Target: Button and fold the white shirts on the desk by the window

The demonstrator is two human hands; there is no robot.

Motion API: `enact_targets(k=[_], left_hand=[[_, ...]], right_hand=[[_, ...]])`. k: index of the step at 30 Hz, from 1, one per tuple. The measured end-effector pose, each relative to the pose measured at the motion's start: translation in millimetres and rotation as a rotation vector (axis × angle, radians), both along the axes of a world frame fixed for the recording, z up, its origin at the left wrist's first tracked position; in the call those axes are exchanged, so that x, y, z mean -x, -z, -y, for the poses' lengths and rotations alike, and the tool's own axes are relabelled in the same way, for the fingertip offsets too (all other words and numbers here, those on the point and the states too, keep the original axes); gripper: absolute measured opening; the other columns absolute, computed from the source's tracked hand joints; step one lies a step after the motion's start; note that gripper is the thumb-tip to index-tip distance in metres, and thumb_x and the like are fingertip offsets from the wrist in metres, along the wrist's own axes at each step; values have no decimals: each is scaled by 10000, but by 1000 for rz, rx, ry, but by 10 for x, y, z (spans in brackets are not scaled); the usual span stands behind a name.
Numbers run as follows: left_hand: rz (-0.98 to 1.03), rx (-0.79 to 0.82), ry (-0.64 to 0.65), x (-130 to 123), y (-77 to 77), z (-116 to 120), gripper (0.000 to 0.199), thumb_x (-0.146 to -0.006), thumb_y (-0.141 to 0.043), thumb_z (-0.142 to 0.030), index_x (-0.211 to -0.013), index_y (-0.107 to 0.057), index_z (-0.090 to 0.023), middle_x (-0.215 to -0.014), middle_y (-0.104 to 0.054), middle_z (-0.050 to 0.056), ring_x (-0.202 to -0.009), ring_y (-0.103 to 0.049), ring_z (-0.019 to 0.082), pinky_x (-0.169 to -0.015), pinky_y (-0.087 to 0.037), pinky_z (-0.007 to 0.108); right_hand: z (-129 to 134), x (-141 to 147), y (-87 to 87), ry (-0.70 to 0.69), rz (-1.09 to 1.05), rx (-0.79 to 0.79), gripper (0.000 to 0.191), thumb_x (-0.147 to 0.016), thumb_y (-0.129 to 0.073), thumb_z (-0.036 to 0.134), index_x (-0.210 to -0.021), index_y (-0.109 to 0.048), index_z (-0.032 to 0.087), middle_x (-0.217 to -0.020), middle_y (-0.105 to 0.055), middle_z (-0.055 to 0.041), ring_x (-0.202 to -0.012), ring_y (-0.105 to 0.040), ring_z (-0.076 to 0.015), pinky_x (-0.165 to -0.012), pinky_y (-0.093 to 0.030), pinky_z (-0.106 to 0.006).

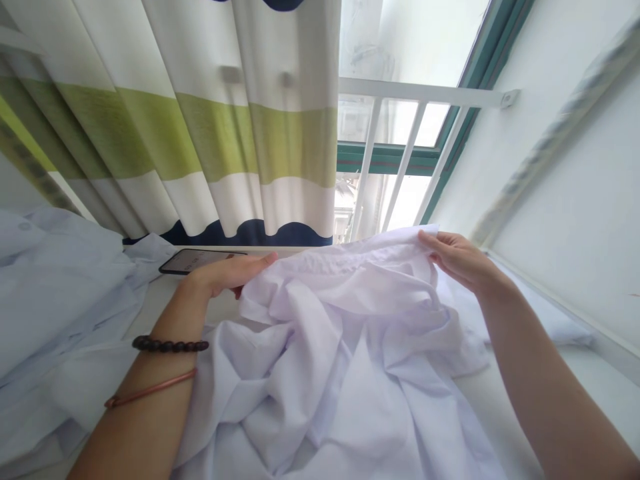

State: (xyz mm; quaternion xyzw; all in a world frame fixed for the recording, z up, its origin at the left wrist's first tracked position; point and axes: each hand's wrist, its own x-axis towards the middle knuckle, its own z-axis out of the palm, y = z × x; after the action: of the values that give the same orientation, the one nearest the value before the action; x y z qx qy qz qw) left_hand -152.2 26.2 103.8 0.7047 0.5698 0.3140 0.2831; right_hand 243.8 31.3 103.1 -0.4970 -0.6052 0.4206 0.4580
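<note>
The left hand (pixel 233 273) and right hand (pixel 457 259) pinch the white cloth (pixel 345 307) near the far edge of the surface (pixel 597 380), where a leftward tug could knock the phone (pixel 185 261).

I wear a bracelet (pixel 170 345) of round, dark beads on my left arm (pixel 143 437). Past the bracelet, farther from my left hand (pixel 233 275), sits a thin copper-red band (pixel 150 389) with a little knob (pixel 111 403) at one end. Across from the bracelet, my right arm (pixel 530 363) is bare.
</note>
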Motion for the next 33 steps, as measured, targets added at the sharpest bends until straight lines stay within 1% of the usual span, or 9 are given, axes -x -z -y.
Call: enact_targets(k=[7,10,13,16,21,24,27,30,33], left_hand=[[134,182,13,-90,84,-2,775,-647,-763,-394,-1364,-510,-242,-994,-716,70,-824,-685,247,-632,-521,280],[237,243,31,-78,32,61,904,-665,-782,-296,-1464,-361,-276,-1020,-715,65,-823,-686,234,-642,-537,284],[366,209,8,-67,-37,118,956,-678,-762,-175,-1492,-281,-308,-1051,-710,61,-815,-670,213,-653,-543,293],[431,157,30,-43,-69,137,960,-659,-763,-129,-1481,-303,-318,-1076,-694,57,-803,-652,191,-646,-534,269],[537,235,193,6,-30,101,612,-794,-704,-360,-1363,-504,-255,-1032,-687,42,-887,-606,165,-747,-498,248],[459,213,167,-2,-1,66,406,-826,-660,-447,-1127,-668,-175,-979,-671,37,-857,-559,136,-734,-455,217],[359,207,146,-19,-8,69,327,-812,-695,-380,-1060,-679,-168,-764,-596,-18,-680,-477,84,-618,-387,184],[276,187,174,-13,-48,115,391,-834,-664,-360,-1187,-621,-198,-619,-426,-70,-567,-361,68,-526,-289,178],[110,69,141,5,-95,161,424,-837,-612,-354,-1234,-606,-207,-641,-423,-58,-583,-392,84,-538,-311,189]], right_hand=[[231,-29,-70,-44,151,3,558,-666,-789,460,-1126,-617,195,-884,-708,-63,-753,-657,-202,-592,-505,-270],[224,-64,-69,18,320,31,397,-681,-770,421,-972,-677,167,-877,-713,-80,-730,-653,-201,-551,-489,-260],[161,-128,-34,209,461,-28,238,-707,-728,376,-794,-703,155,-795,-710,-71,-701,-640,-195,-540,-473,-262],[108,-198,-2,352,397,-99,232,-727,-704,357,-853,-714,163,-835,-724,-67,-746,-659,-203,-596,-503,-274],[120,-208,-3,201,191,-89,419,-730,-721,340,-1103,-650,161,-959,-732,-88,-815,-678,-212,-644,-543,-274],[119,-185,6,203,106,-119,802,-736,-718,333,-1438,-366,169,-939,-731,-80,-761,-674,-204,-604,-542,-272],[80,-214,39,239,188,-196,904,-767,-676,338,-1523,-198,210,-841,-721,-40,-636,-626,-170,-556,-513,-264],[39,-268,70,274,332,-271,638,-808,-604,377,-1414,-458,235,-730,-681,-21,-548,-546,-138,-509,-464,-255],[44,-275,62,283,379,-290,398,-834,-550,421,-1115,-702,183,-820,-695,-66,-653,-579,-153,-587,-482,-271]])
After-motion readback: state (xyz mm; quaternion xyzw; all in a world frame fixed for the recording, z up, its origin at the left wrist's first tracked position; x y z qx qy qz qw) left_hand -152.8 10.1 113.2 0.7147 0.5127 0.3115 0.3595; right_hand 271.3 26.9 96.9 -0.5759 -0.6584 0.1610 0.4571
